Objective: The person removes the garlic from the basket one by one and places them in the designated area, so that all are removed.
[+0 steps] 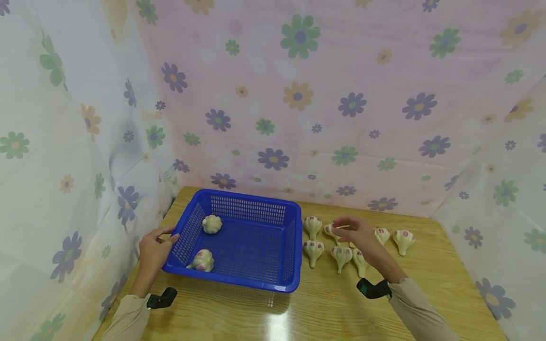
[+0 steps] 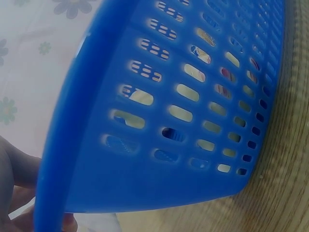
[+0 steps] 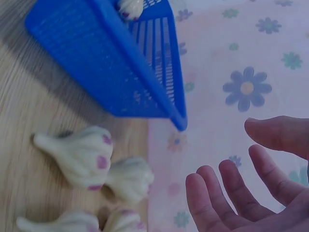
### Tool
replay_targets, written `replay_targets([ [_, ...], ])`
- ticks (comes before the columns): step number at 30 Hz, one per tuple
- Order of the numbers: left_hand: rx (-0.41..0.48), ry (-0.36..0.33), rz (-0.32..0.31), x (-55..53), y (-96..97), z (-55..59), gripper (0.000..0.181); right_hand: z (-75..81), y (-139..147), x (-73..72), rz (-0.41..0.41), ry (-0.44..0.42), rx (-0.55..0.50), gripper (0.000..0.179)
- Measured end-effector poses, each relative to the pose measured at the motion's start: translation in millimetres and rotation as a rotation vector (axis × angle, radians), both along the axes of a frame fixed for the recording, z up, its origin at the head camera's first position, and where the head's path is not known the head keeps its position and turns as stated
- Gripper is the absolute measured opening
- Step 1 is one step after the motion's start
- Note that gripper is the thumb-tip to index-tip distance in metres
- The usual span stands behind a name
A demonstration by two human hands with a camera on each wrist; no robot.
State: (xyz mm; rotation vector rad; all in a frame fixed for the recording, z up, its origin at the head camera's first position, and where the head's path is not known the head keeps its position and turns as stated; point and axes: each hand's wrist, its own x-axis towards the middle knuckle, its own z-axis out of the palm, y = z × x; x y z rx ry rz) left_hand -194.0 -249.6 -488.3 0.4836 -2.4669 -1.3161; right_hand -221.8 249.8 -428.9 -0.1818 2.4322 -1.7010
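Note:
A blue plastic basket (image 1: 251,241) sits on the left part of the table, its slotted side wall (image 2: 145,164) filling the left wrist view. My left hand (image 1: 154,248) grips the basket's left rim. Inside the basket lie two garlic bulbs, one toward the back (image 1: 212,224) and one at the front left corner (image 1: 202,261). To the right of the basket, my right hand (image 1: 360,237) hovers over a group of garlic bulbs, fingers spread and slightly bent with nothing between them. It partly hides some bulbs in the head view. A white garlic bulb (image 3: 79,157) shows purple patches in the right wrist view.
Several bulbs lie in two rough rows on the wooden table (image 1: 332,312), including one at the far right (image 1: 403,240) and one beside the basket (image 1: 313,252). Flower-printed cloth (image 1: 298,137) encloses the table at the back and both sides.

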Motion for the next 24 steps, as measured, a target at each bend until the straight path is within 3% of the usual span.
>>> replay_targets([
  [12, -0.005, 0.018, -0.008, -0.7, -0.4, 0.0, 0.029, 9.5, -48.4, -12.0, 0.138, -0.006, -0.066, 0.032],
  [18, -0.007, 0.063, -0.014, -1.6, 0.9, -1.0, 0.027, 8.4, -71.7, -17.3, 0.194, 0.001, -0.082, 0.035],
  [24, -0.006, 0.060, -0.006, 0.4, 1.0, -0.5, 0.028, 5.3, -98.3, -25.3, 0.235, -0.029, -0.098, 0.030],
])
